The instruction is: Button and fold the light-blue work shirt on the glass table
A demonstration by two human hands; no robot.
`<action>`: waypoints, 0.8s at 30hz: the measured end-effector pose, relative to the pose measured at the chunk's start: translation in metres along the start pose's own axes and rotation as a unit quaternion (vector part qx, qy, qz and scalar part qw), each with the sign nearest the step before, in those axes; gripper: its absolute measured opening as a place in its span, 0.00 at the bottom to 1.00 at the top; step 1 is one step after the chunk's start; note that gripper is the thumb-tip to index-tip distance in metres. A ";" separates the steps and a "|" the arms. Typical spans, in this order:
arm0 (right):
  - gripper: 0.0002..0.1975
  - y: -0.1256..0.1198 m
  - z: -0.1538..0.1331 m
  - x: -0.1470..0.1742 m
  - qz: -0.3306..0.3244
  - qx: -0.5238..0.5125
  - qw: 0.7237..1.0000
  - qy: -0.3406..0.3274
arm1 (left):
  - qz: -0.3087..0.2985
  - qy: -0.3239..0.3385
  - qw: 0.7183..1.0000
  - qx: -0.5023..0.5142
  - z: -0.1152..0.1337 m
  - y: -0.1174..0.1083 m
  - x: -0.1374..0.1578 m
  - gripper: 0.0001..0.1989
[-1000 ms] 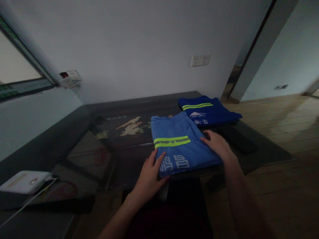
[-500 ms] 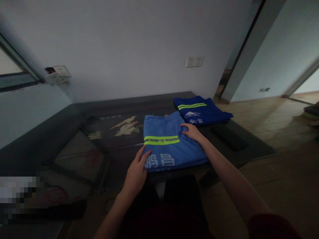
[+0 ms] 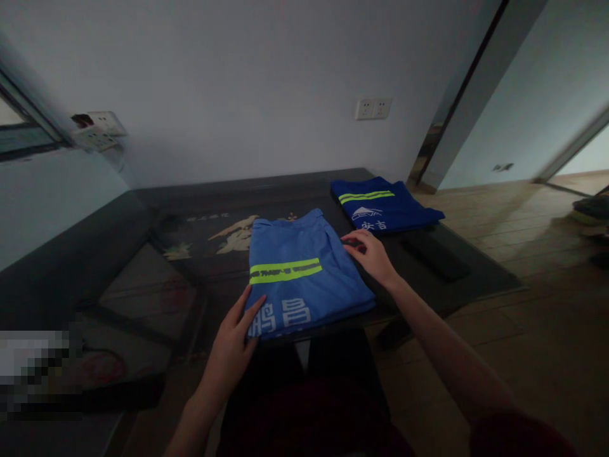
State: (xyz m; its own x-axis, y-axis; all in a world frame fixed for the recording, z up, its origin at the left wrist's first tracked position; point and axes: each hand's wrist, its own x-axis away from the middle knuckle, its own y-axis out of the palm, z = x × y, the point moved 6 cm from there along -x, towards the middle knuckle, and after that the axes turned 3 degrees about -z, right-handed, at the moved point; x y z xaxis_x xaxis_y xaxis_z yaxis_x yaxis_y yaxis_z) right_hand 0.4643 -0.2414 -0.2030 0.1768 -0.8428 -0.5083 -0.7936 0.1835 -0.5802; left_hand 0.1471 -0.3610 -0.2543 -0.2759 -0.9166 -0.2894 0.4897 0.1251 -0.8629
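A folded light blue work garment (image 3: 304, 244) lies on the dark table, with a yellow-green reflective band across it and white lettering near its front. My left hand (image 3: 233, 336) rests at its front left corner, fingers stretched apart and touching the cloth beside the lettering. Off the garment's right edge is my right hand (image 3: 373, 257), its fingers bent and thumb apart, with nothing visible in them. Behind and to the right, a folded dark blue garment (image 3: 404, 206) shows two yellow-green stripes and a white logo.
The glass-topped table (image 3: 200, 279) has a bird-and-flower picture (image 3: 238, 235) under its surface. A dark flat object (image 3: 438, 254) lies on the right. The wall carries a double socket (image 3: 373, 108), and a power strip (image 3: 98, 136) is at the left corner.
The light blue garment has shifted left, and my left hand with it. My right hand has come off the garment's right edge, leaving a gap. The view has tilted slightly.
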 end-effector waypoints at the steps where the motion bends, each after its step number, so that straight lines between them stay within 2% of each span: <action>1: 0.10 -0.007 -0.011 0.012 -0.014 -0.004 1.000 -0.010 | 0.003 0.005 1.000 0.004 0.000 0.000 -0.001 0.31; 4: 0.11 -0.017 -0.035 0.050 -0.115 0.021 0.992 -0.045 | 0.008 0.003 1.000 0.017 0.001 0.001 -0.003 0.31; 6: 0.13 -0.020 -0.039 0.073 -0.156 0.050 0.985 -0.056 | 0.012 -0.006 1.000 0.019 0.001 0.001 -0.003 0.31; 12: 0.19 -0.008 -0.029 0.102 -0.142 0.125 0.981 -0.032 | 0.017 -0.023 1.000 0.003 0.001 0.002 -0.002 0.34; 17: 0.28 0.003 -0.033 0.106 -0.163 0.169 0.972 -0.025 | 0.013 -0.048 0.999 -0.019 0.002 0.001 -0.002 0.33; 21: 0.28 0.004 -0.037 0.105 -0.155 0.189 0.969 -0.018 | 0.004 -0.055 0.998 -0.031 0.003 0.001 -0.001 0.32; 24: 0.29 0.009 -0.041 0.100 -0.151 0.210 0.965 -0.039 | 0.002 -0.055 0.998 -0.035 0.004 0.001 -0.001 0.33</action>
State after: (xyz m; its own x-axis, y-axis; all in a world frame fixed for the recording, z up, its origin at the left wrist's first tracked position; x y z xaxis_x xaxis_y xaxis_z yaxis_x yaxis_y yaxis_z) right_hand 0.4508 -0.3450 -0.2333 0.4195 -0.8525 -0.3118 -0.3962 0.1371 -0.9079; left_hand 0.1513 -0.3613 -0.2535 -0.1796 -0.9515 -0.2499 0.4303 0.1524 -0.8897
